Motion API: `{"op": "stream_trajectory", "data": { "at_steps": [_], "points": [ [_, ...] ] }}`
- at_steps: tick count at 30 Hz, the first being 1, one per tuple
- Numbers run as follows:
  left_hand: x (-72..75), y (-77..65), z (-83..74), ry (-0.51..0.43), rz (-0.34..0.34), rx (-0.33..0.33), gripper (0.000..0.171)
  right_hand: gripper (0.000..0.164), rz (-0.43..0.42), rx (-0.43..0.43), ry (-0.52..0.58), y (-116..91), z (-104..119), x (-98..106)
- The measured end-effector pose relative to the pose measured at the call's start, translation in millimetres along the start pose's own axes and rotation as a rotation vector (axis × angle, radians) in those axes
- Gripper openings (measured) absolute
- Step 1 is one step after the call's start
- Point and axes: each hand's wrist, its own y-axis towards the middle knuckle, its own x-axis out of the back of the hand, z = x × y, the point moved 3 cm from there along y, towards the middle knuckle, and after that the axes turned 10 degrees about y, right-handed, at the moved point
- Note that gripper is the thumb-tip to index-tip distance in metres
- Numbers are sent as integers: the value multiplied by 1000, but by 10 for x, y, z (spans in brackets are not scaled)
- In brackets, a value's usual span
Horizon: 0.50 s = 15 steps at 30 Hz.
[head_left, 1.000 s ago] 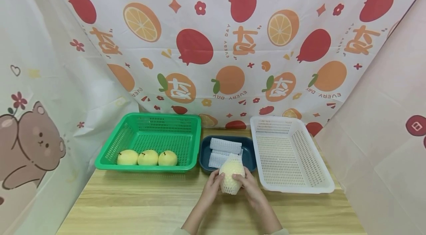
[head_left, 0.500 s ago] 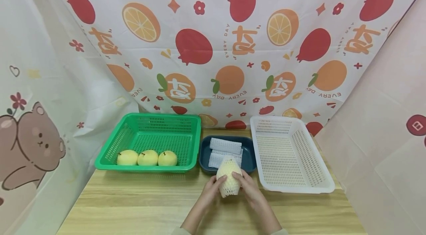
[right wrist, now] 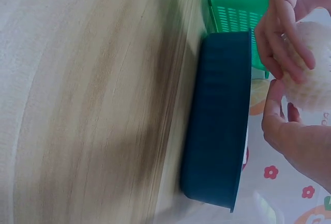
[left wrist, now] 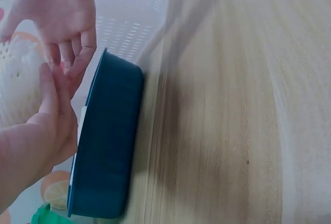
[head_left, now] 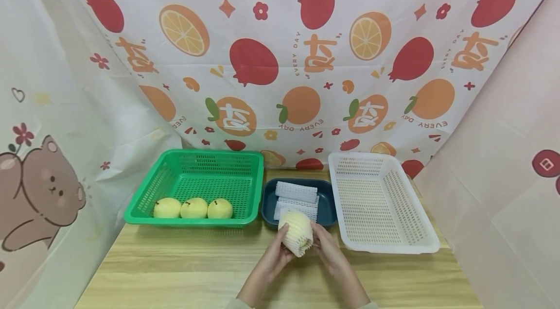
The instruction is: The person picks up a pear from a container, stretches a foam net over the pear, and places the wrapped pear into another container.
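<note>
Roughly round, mesh-sleeved fruit [head_left: 295, 230]

I had passing room over the bare tabletop [head_left: 175, 263] front-left and front-right of the blue tray [head_left: 327, 207], the forearms [head_left: 255, 283] reaching in between. Just left of the tray, the green basket [head_left: 192, 222] barred low travel; just right, the white basket [head_left: 367, 209] did likewise. The printed curtain [head_left: 288, 73] walled off its rear. The left hand [head_left: 274, 255], right hand [head_left: 329, 249] and netted fruit [head_left: 293, 231] obstructed its front edge from above.
</note>
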Motion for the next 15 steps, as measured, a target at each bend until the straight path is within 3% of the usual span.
{"op": "stream_trajectory", "data": {
  "at_steps": [3, 6, 10, 15],
  "points": [
    [22, -3, 16, -20, 30, -13, 82, 68, -54, -24, 22, 9, -5, -8],
    [25, -14, 12, -14, 7, 15, 82, 63, -66, -33, 37, 5, 2, -16],
    [8, -36, -35, 24, -71, 64, 76, 60, -59, -28, 43, -12, 26, -9],
    [5, -51, -90, 75, -175, 41, 65, 57, -41, 33, -3, -6, 66, 29]
  ]
}}
